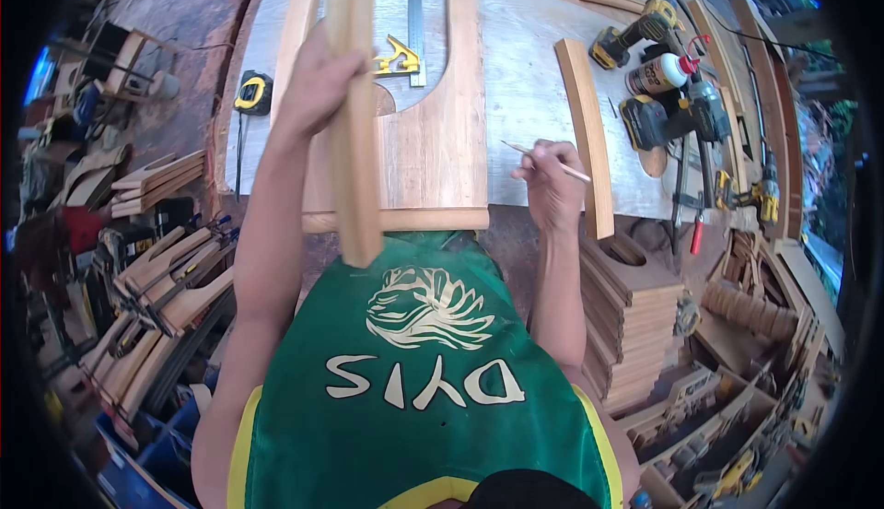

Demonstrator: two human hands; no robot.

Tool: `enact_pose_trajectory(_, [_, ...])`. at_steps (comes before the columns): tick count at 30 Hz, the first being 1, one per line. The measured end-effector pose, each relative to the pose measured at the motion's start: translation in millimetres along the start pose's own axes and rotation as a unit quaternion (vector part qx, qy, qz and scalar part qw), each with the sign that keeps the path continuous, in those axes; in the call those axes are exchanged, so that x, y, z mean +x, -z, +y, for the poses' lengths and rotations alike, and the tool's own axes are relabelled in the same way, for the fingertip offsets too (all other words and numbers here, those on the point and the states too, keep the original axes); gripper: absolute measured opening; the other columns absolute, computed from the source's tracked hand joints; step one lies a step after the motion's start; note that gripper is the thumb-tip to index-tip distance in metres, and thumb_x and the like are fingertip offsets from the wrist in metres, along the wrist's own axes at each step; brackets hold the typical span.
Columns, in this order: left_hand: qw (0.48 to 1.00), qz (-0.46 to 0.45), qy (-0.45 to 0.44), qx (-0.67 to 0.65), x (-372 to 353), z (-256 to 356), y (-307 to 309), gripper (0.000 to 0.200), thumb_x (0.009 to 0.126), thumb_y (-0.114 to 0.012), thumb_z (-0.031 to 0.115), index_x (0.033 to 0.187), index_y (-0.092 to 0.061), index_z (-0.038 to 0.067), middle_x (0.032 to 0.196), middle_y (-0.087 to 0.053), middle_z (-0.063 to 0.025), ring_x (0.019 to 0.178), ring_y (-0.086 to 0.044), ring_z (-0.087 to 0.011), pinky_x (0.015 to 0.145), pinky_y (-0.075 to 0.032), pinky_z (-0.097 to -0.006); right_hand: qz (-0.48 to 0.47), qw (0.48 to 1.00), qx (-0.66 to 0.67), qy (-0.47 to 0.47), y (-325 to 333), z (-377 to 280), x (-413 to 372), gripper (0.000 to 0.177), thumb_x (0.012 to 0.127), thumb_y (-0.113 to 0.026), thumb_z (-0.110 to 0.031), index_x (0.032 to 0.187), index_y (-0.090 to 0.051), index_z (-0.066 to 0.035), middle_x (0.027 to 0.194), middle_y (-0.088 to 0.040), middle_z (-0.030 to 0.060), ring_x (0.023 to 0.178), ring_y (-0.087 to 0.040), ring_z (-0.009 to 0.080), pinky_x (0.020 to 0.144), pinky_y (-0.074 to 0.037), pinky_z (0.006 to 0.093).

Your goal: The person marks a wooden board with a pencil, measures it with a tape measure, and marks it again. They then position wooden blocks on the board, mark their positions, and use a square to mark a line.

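With my left hand (311, 85) wrapping its fingers round a wooden bar (354, 159) over the panel (437, 154), my right hand (555, 187) pinches a pencil (576, 175) beside it; the panel's curve looks already cut, the bar not laid down.

On the right side of the bench, a yellow-and-black cordless drill (649, 23) lies at the far side, a second cordless drill (697, 115) nearer, and a white glue bottle (656, 75) with a red cap between them. Just nearer is a red handle (697, 236); its tool is hard to make out. Farther right lie a smaller yellow-and-black power tool (769, 200) and long wooden boards (772, 94).

Near right, below the bench, stands a tall stack of wooden panels (635, 334), its top one with an oval cutout (626, 250).

On the left are stacked wooden slats (158, 184) and, nearer, shaped wooden pieces (175, 274) among clamps. A blue bin (138, 472) sits near left.
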State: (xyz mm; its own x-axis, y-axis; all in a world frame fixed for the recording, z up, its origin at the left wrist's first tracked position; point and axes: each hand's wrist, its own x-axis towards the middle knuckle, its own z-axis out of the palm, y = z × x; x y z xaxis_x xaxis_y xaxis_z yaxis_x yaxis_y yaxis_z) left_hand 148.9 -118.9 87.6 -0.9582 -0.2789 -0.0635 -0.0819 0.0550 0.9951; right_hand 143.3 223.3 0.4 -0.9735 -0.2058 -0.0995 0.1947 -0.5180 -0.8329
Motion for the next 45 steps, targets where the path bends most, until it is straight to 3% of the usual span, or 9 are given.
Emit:
enact_pose_trajectory(3, [0.982,0.070,-0.068,0.160,-44,-9,23,0.063,0.089,-0.063,0.008,0.147,-0.041,-0.006,0.132,-0.060,-0.0192,0.120,-0.060,-0.0265,0.104,-0.047,-0.0381,-0.023,0.997,0.031,-0.068,8,17,32,0.007,0.093,-0.064,0.001,0.099,-0.063,-0.002,0.092,-0.063,0.0101,0.084,-0.065,0.0181,0.067,-0.062,0.0367])
enact_pose_trajectory(6, [0.965,0.084,-0.049,0.244,-102,-30,25,0.072,0.088,-0.063,0.008,0.152,-0.033,-0.008,0.142,-0.053,-0.0249,0.133,-0.053,-0.0321,0.115,-0.037,-0.0399,-0.019,0.993,-0.039,-0.112,6,21,48,0.003,0.093,-0.065,0.001,0.092,-0.063,-0.001,0.095,-0.065,0.0096,0.083,-0.067,0.0177,0.070,-0.063,0.0363])
enact_pose_trajectory(9, [0.939,0.096,0.002,0.332,-156,-46,12,0.077,0.084,-0.063,0.007,0.152,-0.031,-0.009,0.145,-0.049,-0.0305,0.139,-0.048,-0.0384,0.117,-0.035,-0.0416,-0.076,0.977,-0.190,-0.056,21,32,58,0.007,0.089,-0.068,-0.001,0.092,-0.062,0.001,0.089,-0.066,0.0088,0.078,-0.067,0.0157,0.069,-0.060,0.0328])
enact_pose_trajectory(12, [0.905,0.142,0.024,0.401,-194,-78,-13,0.080,0.080,-0.059,0.003,0.153,-0.029,-0.009,0.142,-0.051,-0.0327,0.136,-0.050,-0.0409,0.116,-0.036,-0.0432,-0.084,0.955,-0.284,-0.036,19,34,68,0.011,0.085,-0.070,-0.002,0.092,-0.063,0.001,0.083,-0.068,0.0080,0.070,-0.067,0.0140,0.067,-0.056,0.0289])
enact_pose_trajectory(15, [0.896,0.164,0.054,0.409,-209,-89,-34,0.081,0.078,-0.059,0.002,0.153,-0.028,-0.010,0.142,-0.050,-0.0368,0.137,-0.048,-0.0453,0.117,-0.035,-0.0451,-0.139,0.932,-0.334,-0.007,23,46,80,0.012,0.081,-0.071,-0.002,0.090,-0.063,0.001,0.076,-0.068,0.0070,0.067,-0.066,0.0131,0.064,-0.053,0.0272])
enact_pose_trajectory(22, [0.899,0.188,0.051,0.392,-209,-96,-43,0.078,0.080,-0.060,0.005,0.149,-0.029,-0.011,0.138,-0.050,-0.0386,0.129,-0.050,-0.0527,0.112,-0.039,-0.0499,-0.122,0.895,-0.427,0.034,9,43,86,0.011,0.079,-0.071,-0.007,0.081,-0.064,0.000,0.072,-0.069,0.0056,0.065,-0.062,0.0097,0.062,-0.050,0.0261])
enact_pose_trajectory(33, [0.901,0.209,0.081,0.371,-206,-90,-51,0.081,0.079,-0.058,0.007,0.152,-0.027,-0.010,0.138,-0.051,-0.0397,0.130,-0.052,-0.0513,0.112,-0.039,-0.0485,-0.108,0.887,-0.448,0.027,3,35,84,0.015,0.080,-0.074,-0.014,0.079,-0.067,0.000,0.072,-0.069,0.0058,0.067,-0.060,0.0111,0.064,-0.050,0.0294])
enact_pose_trajectory(37, [0.907,0.209,0.067,0.360,-205,-91,-50,0.075,0.083,-0.063,0.004,0.149,-0.030,-0.009,0.138,-0.051,-0.0371,0.129,-0.051,-0.0518,0.110,-0.041,-0.0499,-0.138,0.903,-0.408,0.002,18,38,95,0.013,0.080,-0.074,-0.012,0.078,-0.068,-0.001,0.073,-0.068,0.0050,0.067,-0.059,0.0104,0.064,-0.049,0.0285])
enact_pose_trajectory(45, [0.894,0.214,0.066,0.388,-207,-98,-49,0.079,0.081,-0.059,0.007,0.151,-0.027,-0.010,0.137,-0.051,-0.0399,0.128,-0.052,-0.0526,0.110,-0.041,-0.0496,-0.175,0.893,-0.414,0.006,14,34,97,0.009,0.080,-0.072,-0.009,0.081,-0.068,-0.002,0.074,-0.068,0.0039,0.067,-0.059,0.0098,0.064,-0.049,0.0284])
